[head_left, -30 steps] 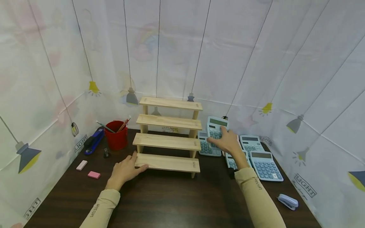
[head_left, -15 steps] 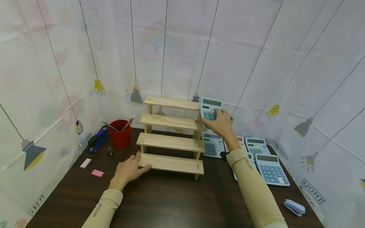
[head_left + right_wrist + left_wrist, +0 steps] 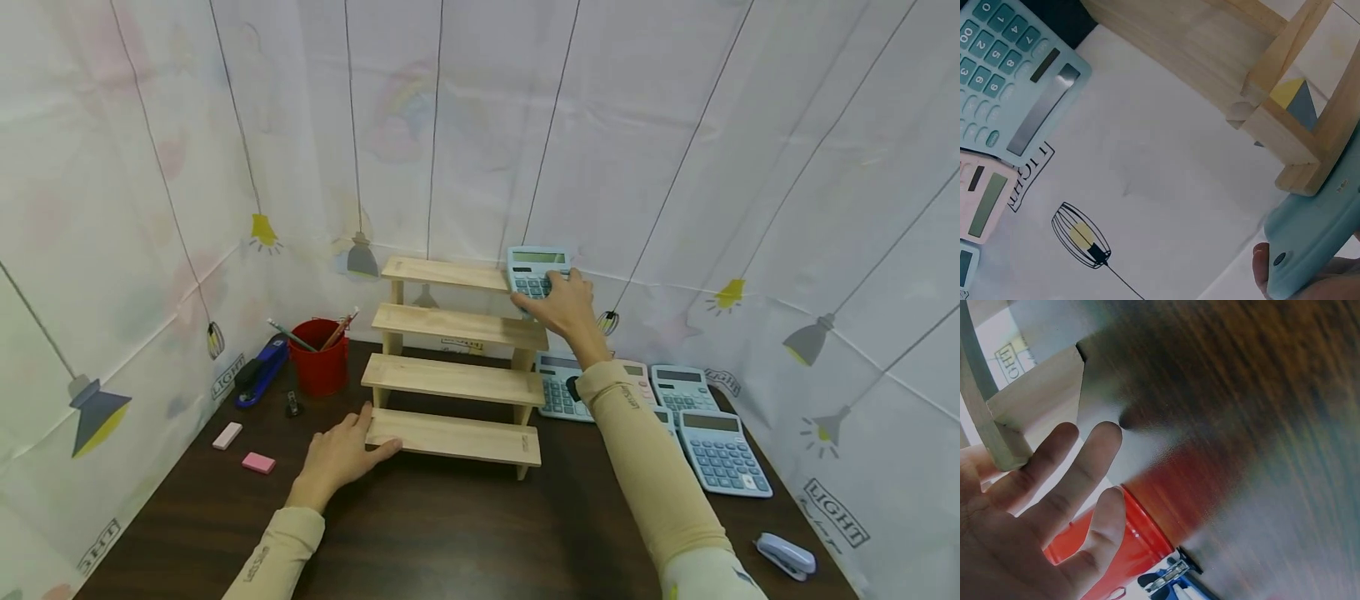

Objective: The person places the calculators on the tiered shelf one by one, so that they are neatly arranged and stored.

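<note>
My right hand (image 3: 567, 310) grips a light blue calculator (image 3: 538, 258) by its lower right side, at the right end of the top tier of a wooden step shelf (image 3: 453, 377). The calculator's screen faces me, and it overlaps that tier's end. In the right wrist view, the back of the held calculator (image 3: 1313, 228) lies against the end of a wooden board (image 3: 1300, 178), with fingertips curled at its edge. My left hand (image 3: 337, 457) rests at the left end of the lowest tier, thumb on its front edge. The left wrist view shows its fingers (image 3: 1085, 469) spread and fairly straight.
Several calculators (image 3: 723, 454), mostly light blue, one pink (image 3: 637, 379), lie right of the shelf. A lilac stapler (image 3: 785, 556) is at front right. Left are a red bucket (image 3: 321, 371) with pencils, a blue stapler (image 3: 262, 371), a sharpener (image 3: 292, 405) and two erasers (image 3: 258, 462).
My right hand has carried the calculator up and left, from above the other calculators to the top tier's right end. My left hand has stayed at the lowest tier.
</note>
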Demonstrator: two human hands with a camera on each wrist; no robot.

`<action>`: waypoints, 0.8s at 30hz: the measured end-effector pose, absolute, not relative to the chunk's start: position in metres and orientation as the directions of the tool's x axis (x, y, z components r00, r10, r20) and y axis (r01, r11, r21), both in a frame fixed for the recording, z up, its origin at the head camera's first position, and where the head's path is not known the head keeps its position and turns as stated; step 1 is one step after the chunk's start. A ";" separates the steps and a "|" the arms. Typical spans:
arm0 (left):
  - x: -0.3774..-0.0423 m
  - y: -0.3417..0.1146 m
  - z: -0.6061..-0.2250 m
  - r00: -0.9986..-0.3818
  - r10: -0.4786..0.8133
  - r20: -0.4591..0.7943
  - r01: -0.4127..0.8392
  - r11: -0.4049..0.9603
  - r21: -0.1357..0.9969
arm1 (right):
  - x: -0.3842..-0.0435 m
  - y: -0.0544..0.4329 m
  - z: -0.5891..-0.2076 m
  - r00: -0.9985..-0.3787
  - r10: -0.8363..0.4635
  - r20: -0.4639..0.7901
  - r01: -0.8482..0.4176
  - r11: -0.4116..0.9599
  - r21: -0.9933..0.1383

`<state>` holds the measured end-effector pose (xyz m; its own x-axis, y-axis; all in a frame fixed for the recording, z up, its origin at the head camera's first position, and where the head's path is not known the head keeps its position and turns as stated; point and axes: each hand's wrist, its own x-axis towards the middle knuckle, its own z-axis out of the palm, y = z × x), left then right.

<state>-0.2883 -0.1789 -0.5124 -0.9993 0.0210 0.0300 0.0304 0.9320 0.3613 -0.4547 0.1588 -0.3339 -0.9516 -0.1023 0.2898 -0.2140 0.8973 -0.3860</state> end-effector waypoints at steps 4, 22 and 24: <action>-0.286 -0.181 -0.514 -1.000 0.013 0.024 0.021 0.932 0.363 | -0.458 0.150 -0.331 -0.953 -0.142 0.268 -0.235 0.905 -0.356; -0.285 -0.179 -0.511 -0.999 0.026 0.026 0.034 0.928 0.370 | -0.464 0.110 -0.323 -0.927 -0.345 0.150 -0.375 0.880 -0.291; -0.287 -0.177 -0.512 -0.999 0.031 0.026 0.038 0.928 0.372 | -0.466 0.104 -0.325 -0.923 -0.354 0.151 -0.384 0.877 -0.288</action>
